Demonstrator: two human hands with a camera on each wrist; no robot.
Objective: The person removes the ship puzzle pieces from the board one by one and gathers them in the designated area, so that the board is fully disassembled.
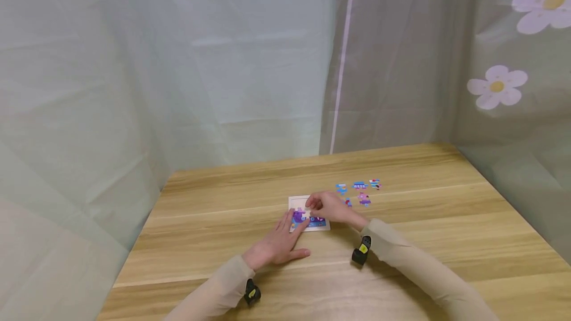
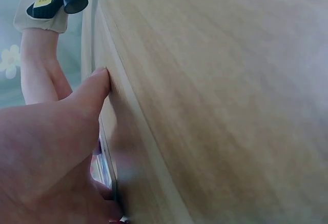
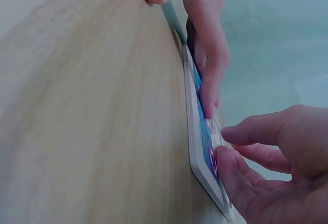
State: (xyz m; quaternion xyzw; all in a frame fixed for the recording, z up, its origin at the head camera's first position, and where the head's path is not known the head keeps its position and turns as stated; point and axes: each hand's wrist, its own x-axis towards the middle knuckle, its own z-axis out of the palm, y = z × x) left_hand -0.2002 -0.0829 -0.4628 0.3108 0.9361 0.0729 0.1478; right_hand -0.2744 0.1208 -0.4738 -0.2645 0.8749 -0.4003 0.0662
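Note:
A small white-framed jigsaw puzzle [image 1: 292, 202] lies flat on the table, its lower part filled with purple and blue picture pieces. My left hand [image 1: 277, 242] rests on its left side and front, fingers stretched out and thumb spread over the wood. Over the puzzle's right side, my right hand [image 1: 332, 207] bends its fingers down to the picture. In the right wrist view its thumb and fingers pinch a small pale puzzle piece [image 3: 219, 143] at the puzzle's surface; the fingertips hide most of it. The left wrist view shows the left hand [image 2: 46, 152] mostly from the palm side.
Several loose puzzle pieces [image 1: 360, 185], blue, purple and multicoloured, lie behind and right of the puzzle. One is partly hidden by the right hand. The wooden table [image 1: 223, 192] reaches back to hanging curtains [image 1: 250, 88]. Each wrist wears a black camera strap [image 1: 362, 250].

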